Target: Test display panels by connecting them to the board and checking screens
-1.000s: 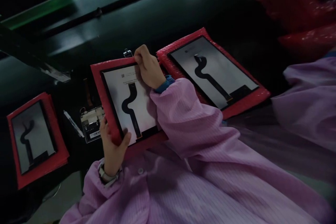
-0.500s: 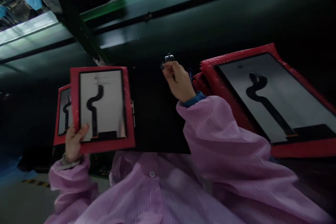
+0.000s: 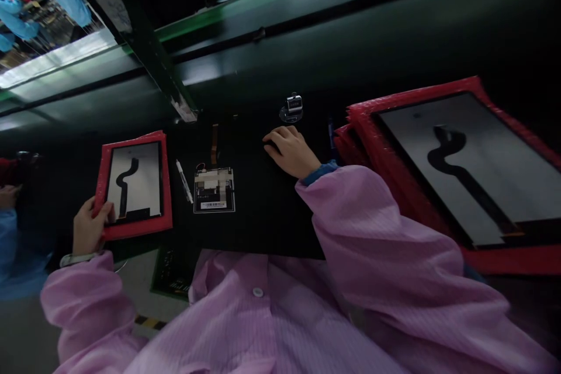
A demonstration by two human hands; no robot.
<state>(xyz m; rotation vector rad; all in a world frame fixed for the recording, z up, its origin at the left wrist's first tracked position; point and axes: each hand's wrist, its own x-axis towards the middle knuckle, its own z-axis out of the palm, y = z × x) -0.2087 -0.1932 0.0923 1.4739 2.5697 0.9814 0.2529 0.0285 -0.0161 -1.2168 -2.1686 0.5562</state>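
Observation:
My left hand (image 3: 90, 226) grips the lower left corner of a red-bordered panel (image 3: 141, 181) with a pale face and a curved black strip, over the left part of the table. Another red edge shows behind its top. My right hand (image 3: 293, 151) rests above the dark table with its fingers bent and apart, nothing visible in them. Just beyond those fingers stands a small metal tally counter (image 3: 294, 105) on a clear round base. On the right lies a stack of red-wrapped panels (image 3: 464, 169), the top one showing a similar curved strip.
A small circuit board (image 3: 214, 190) with a ribbon lies mid-left, beside a white pen (image 3: 184, 182). A blue pen (image 3: 331, 131) is near the stack. A green metal post (image 3: 162, 70) meets the table's back. At the far left, another person's blue sleeve (image 3: 7, 239) shows.
My left hand has moved left and down with the panel, uncovering the circuit board and white pen. My right hand has drawn back from the counter.

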